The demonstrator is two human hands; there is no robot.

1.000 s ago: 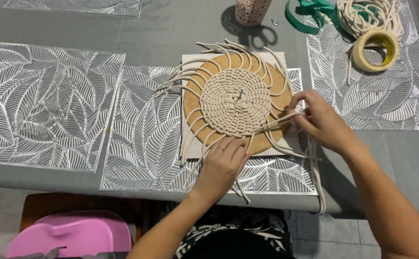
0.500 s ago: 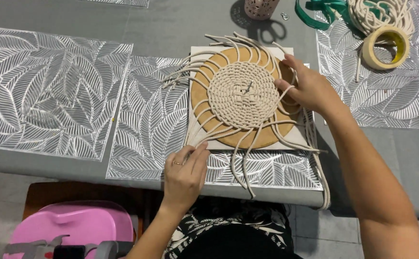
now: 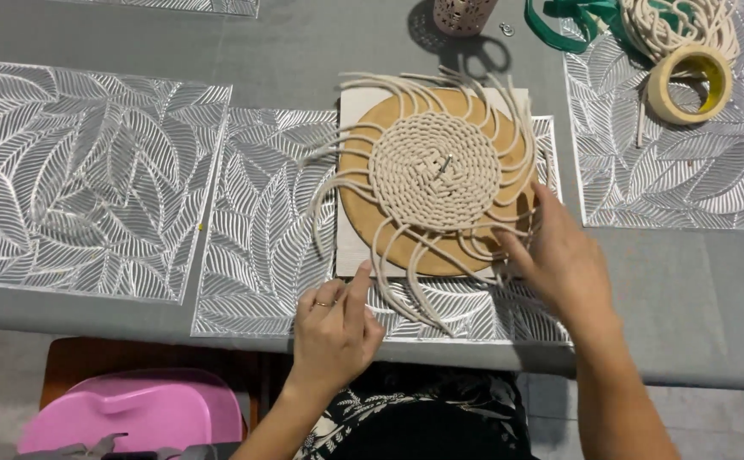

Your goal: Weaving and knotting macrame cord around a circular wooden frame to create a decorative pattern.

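Seated at a grey table, a person works a woven rope coil (image 3: 434,173) on a round board (image 3: 370,223); the open right hand (image 3: 559,260) touches loose cord ends (image 3: 406,290), the open left hand (image 3: 335,328) steadies the board's corner, apparently mid-weave, another strand needing selection.

cream cord coil (image 3: 434,170) (flat), loose strands radiating

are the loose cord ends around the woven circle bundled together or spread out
Spread out. The loose cord ends fan separately from the woven circle across the round board.
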